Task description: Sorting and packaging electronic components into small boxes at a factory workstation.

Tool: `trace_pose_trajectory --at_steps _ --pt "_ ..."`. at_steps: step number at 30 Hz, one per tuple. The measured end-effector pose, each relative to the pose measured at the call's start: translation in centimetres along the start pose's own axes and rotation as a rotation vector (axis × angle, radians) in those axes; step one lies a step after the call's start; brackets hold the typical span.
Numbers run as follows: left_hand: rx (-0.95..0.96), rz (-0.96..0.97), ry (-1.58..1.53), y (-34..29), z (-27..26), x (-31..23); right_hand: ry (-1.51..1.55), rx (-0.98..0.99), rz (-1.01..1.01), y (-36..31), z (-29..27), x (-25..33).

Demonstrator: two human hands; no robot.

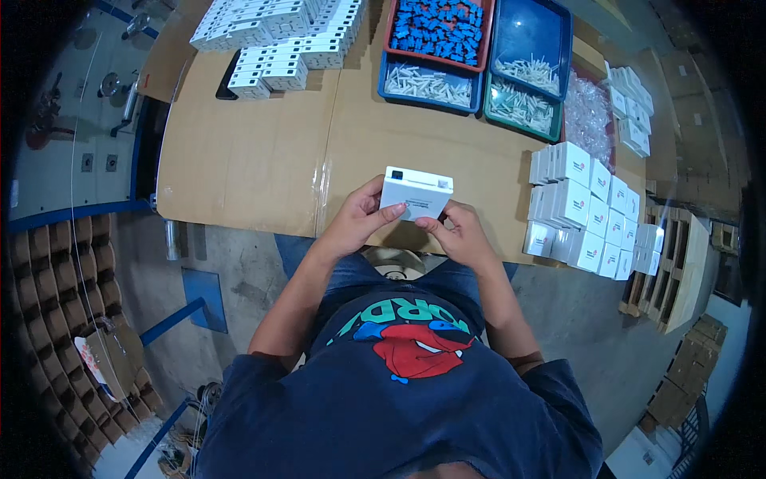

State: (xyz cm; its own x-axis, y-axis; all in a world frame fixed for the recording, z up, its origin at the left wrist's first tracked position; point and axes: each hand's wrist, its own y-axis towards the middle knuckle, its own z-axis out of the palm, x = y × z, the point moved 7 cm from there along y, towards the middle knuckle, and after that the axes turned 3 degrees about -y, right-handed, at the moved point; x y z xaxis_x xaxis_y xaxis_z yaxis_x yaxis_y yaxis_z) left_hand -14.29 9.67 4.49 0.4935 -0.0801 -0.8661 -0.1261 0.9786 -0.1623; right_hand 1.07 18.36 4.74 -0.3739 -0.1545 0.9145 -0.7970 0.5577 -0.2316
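From afar I'm holding the white box [416, 194] over the counter [247, 168], by its near edge — my left grip [369, 209] is pinching its left side, my right grip [455, 229] its lower right corner; its long axis is running crosswise, neither grip nearer.

The held white box [415, 194] looks like smooth plastic. The tabletop [247, 152] toward 11 o'clock is matt brown cardboard, crossed by glossy clear tape [322, 188]. Trays [531, 32] at 1 o'clock are smooth plastic; shiny, crinkled film [588, 120] lies at 2 o'clock. The pallet [683, 271] at 3 o'clock is matt wood; the shirt [319, 415] at 6 o'clock, soft matt cloth.
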Motion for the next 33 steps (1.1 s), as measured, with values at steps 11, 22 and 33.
trace_pose_trajectory --at_steps 11,22,33 --pt "0.092 0.041 0.097 -0.6 1.7 -1.7 0.192 -0.148 -0.321 -0.7 -2.4 4.9" --pt "-0.056 0.314 0.302 -1.8 3.1 -4.0 0.092 -0.194 -0.346 -1.3 -2.7 5.9" --pt "-0.008 0.263 0.287 -2.0 2.9 -3.7 0.078 -0.184 -0.372 -1.7 -2.6 5.9"
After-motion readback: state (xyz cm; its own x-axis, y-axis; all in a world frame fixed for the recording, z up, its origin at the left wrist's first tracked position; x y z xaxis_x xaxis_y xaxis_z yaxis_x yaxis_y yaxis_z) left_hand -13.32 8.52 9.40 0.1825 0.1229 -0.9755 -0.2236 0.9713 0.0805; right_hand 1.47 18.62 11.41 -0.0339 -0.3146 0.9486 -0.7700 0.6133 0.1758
